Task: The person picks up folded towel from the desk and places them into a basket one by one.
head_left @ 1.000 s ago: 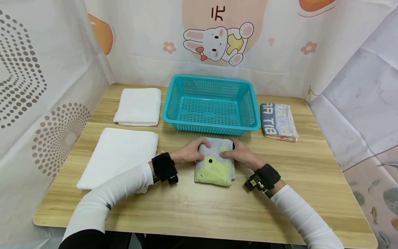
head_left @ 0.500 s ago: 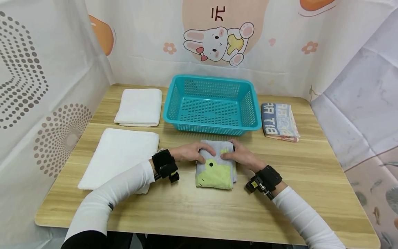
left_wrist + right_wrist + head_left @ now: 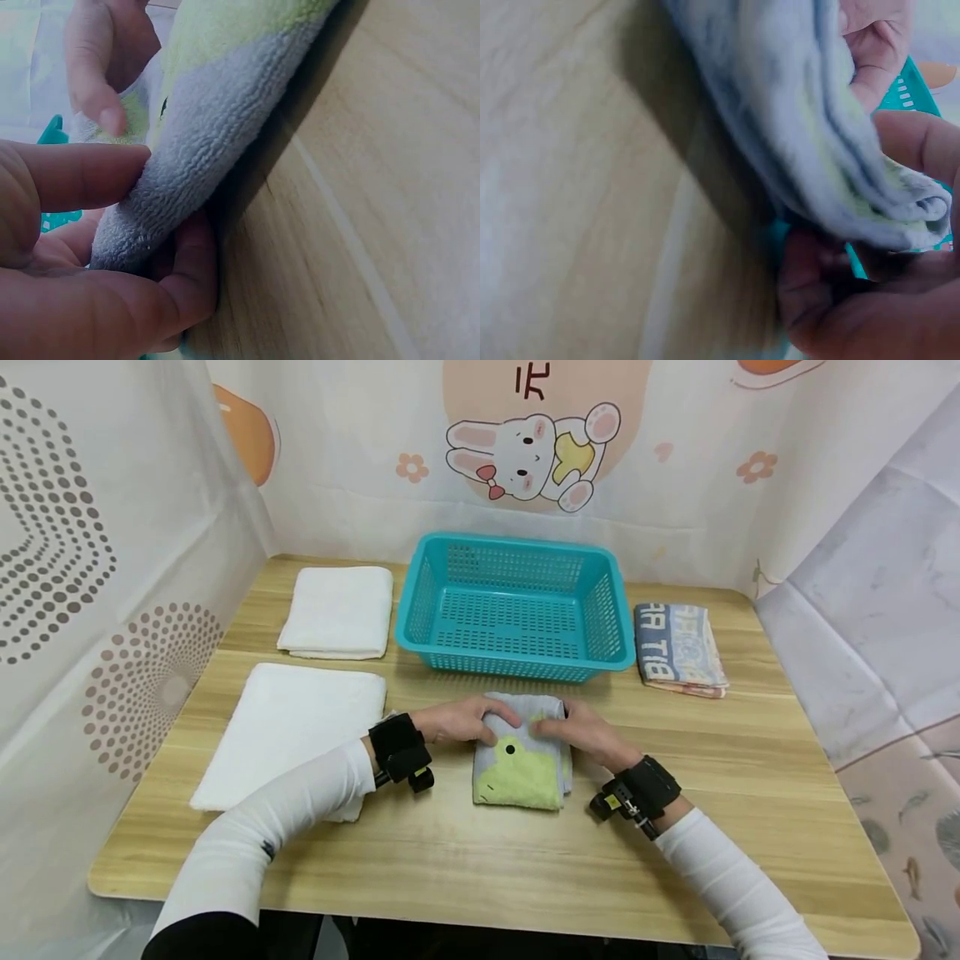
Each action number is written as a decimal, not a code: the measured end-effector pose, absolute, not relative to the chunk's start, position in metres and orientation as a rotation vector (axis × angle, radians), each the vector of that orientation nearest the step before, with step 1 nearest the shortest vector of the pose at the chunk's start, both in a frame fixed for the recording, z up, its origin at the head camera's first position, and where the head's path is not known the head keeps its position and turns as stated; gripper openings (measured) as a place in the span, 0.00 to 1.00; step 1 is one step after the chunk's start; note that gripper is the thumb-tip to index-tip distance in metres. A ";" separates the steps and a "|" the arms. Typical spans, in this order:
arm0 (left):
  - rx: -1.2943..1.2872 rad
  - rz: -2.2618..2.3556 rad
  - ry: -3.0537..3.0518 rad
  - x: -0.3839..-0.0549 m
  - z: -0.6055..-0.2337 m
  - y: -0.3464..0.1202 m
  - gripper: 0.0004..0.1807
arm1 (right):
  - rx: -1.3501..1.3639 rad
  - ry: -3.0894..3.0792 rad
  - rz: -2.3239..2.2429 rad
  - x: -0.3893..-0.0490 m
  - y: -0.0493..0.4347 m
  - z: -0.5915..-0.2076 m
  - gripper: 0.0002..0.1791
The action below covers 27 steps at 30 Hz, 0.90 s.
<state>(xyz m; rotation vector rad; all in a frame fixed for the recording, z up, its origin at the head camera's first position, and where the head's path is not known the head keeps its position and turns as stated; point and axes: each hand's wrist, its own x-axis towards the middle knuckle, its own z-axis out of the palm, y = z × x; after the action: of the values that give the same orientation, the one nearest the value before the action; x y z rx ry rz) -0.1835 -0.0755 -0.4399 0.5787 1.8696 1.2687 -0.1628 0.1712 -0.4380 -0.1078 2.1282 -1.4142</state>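
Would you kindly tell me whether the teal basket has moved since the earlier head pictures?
No; judged against the tabletop, the teal basket sits in the same place, with no visible shift either way.

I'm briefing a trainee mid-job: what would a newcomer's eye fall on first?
Probably the teal basket, at the far middle of the table. Next, the gray-green towel just in front, its edges pinched by the left hand and right hand; then the sideways rabbit on the curtain behind.
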 end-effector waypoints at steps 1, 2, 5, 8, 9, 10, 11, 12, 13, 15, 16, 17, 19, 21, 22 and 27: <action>0.574 1.273 1.866 -0.183 -0.440 -0.075 0.26 | -0.111 2.126 -1.417 -0.163 0.171 -0.437 0.27; 0.568 1.280 1.863 -0.183 -0.440 -0.075 0.26 | -0.121 2.128 -1.417 -0.162 0.171 -0.436 0.30; 0.566 1.299 1.860 -0.183 -0.441 -0.075 0.26 | -0.132 2.136 -1.420 -0.163 0.171 -0.433 0.39; 0.572 1.307 1.879 -0.183 -0.440 -0.075 0.26 | -0.164 2.142 -1.431 -0.164 0.171 -0.432 0.39; 0.572 1.310 1.881 -0.183 -0.439 -0.075 0.26 | -0.173 2.150 -1.429 -0.164 0.171 -0.431 0.38; 0.570 1.314 1.884 -0.183 -0.439 -0.074 0.26 | -0.191 2.150 -1.434 -0.165 0.171 -0.431 0.36; 0.571 1.312 1.895 -0.182 -0.438 -0.074 0.26 | -0.209 2.148 -1.437 -0.165 0.171 -0.431 0.35; 0.572 1.309 1.913 -0.183 -0.438 -0.074 0.26 | -0.230 2.139 -1.447 -0.165 0.171 -0.431 0.36; 0.574 1.307 1.926 -0.183 -0.438 -0.074 0.26 | -0.249 2.129 -1.458 -0.165 0.171 -0.431 0.37; 0.576 1.303 1.951 -0.184 -0.438 -0.074 0.27 | -0.280 2.105 -1.482 -0.165 0.170 -0.430 0.40; 0.578 1.304 1.957 -0.184 -0.438 -0.074 0.27 | -0.293 2.087 -1.497 -0.165 0.170 -0.430 0.41; 0.578 1.311 1.958 -0.184 -0.439 -0.074 0.28 | -0.305 2.072 -1.506 -0.164 0.170 -0.430 0.43; 0.578 1.325 1.950 -0.185 -0.439 -0.074 0.28 | -0.318 2.065 -1.516 -0.164 0.169 -0.430 0.44; 0.576 1.338 1.935 -0.184 -0.439 -0.075 0.29 | -0.331 2.054 -1.527 -0.164 0.169 -0.432 0.46; 0.577 1.343 1.934 -0.184 -0.439 -0.076 0.30 | -0.339 2.047 -1.537 -0.164 0.168 -0.433 0.46; 0.582 1.294 1.985 -0.186 -0.440 -0.077 0.34 | -0.316 1.924 -1.646 -0.164 0.168 -0.441 0.50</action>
<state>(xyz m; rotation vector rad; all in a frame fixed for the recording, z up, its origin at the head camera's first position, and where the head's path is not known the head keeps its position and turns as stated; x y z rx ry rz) -0.1858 -0.0769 -0.4399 0.5819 1.9854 1.2944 -0.1636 0.1678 -0.4411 -0.3155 1.9243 -1.6455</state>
